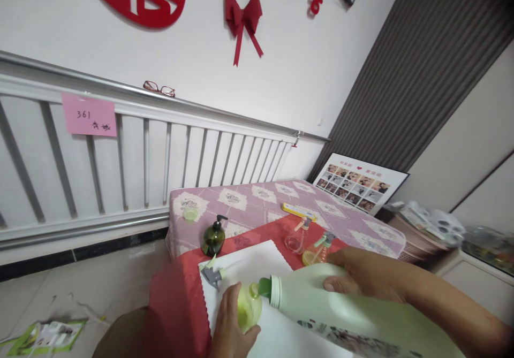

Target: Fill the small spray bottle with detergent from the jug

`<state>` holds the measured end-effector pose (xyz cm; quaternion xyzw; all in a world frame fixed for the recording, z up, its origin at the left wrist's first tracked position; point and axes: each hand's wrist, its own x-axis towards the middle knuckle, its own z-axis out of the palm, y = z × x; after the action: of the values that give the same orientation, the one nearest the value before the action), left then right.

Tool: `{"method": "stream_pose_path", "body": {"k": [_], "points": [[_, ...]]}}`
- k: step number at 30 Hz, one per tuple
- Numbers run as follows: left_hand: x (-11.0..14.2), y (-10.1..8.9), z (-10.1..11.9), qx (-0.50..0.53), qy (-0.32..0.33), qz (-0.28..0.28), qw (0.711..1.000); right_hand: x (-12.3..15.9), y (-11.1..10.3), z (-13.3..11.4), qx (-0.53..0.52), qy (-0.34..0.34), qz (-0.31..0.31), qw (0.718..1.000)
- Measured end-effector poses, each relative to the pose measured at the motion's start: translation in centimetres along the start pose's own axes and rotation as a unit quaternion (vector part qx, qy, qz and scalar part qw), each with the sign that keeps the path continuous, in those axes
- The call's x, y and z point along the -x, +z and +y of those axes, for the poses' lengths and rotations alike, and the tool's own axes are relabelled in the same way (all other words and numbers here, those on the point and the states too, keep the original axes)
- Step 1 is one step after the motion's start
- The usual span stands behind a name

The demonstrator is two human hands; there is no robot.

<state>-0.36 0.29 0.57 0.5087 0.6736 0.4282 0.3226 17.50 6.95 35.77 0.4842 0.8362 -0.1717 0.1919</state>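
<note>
L hand (235, 320) is gripping small yellow-green bottle (249, 307), fingers curled round its side, over the white mat (273, 261). R hand (349, 277) is clamped on big pale-green jug (321, 299), tipped w/ its green spout (265, 287) right at the small btl's open neck; can't tell if they touch. Grey spray head (212, 275) lies on mat's far L part, nr dark green pump btl (214, 236). Two clear spray btls, one pinkish (296, 237) & one w/ yellow liquid (315, 253), stand on red cloth (257, 235), beyond the jug.
</note>
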Motion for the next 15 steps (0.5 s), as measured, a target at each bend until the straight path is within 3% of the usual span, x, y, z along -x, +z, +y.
{"method": "stream_pose_path", "body": {"k": [15], "points": [[0.08, 0.0, 0.0, -0.01, -0.012, -0.002, 1.0, 0.05, 0.0, -0.15, -0.003, -0.007, 0.01, 1.0]]}}
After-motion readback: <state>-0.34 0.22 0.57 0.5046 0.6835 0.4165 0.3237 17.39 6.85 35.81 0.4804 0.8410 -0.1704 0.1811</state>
